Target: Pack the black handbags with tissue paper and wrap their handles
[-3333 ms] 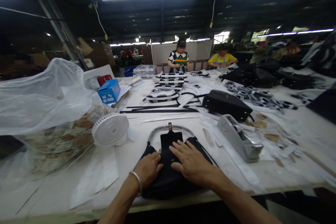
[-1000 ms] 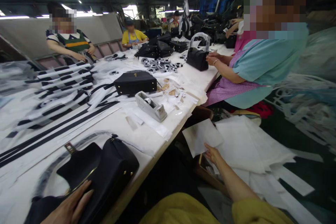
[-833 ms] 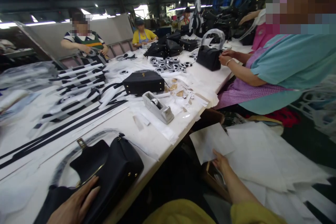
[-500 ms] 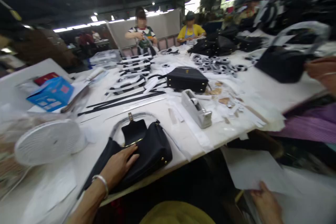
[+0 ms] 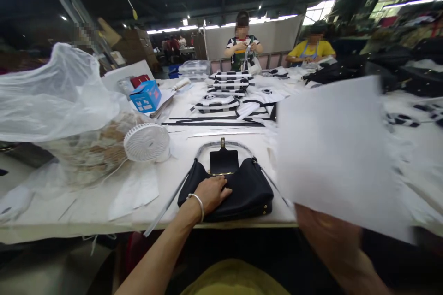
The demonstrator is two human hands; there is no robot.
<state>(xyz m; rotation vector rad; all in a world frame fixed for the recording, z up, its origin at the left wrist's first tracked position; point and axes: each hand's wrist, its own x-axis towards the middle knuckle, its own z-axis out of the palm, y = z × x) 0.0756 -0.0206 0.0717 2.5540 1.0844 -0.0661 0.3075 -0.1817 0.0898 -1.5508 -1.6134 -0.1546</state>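
Observation:
A black handbag (image 5: 238, 189) lies on the white table (image 5: 104, 203) near its front edge, flap open and a wrapped curved handle (image 5: 224, 144) behind it. My left hand (image 5: 212, 193), with a bracelet on the wrist, rests flat on the bag's left side, fingers stretched out. My right hand (image 5: 313, 223) is raised at the right and grips the lower edge of a large white paper sheet (image 5: 339, 156). The sheet is blurred by motion and hides the table behind it and most of my fingers.
A small white fan (image 5: 147, 142) and a big clear plastic bag (image 5: 58, 97) of scraps stand to the left. Beyond are a blue box (image 5: 146, 97), black-and-white straps (image 5: 221, 101) and black bags (image 5: 332, 71). Two people (image 5: 242, 50) work at the far end.
The view swung from the paper stack on my right back to the table. My right hand brought a white sheet up over the table. My left hand stayed on the handbag.

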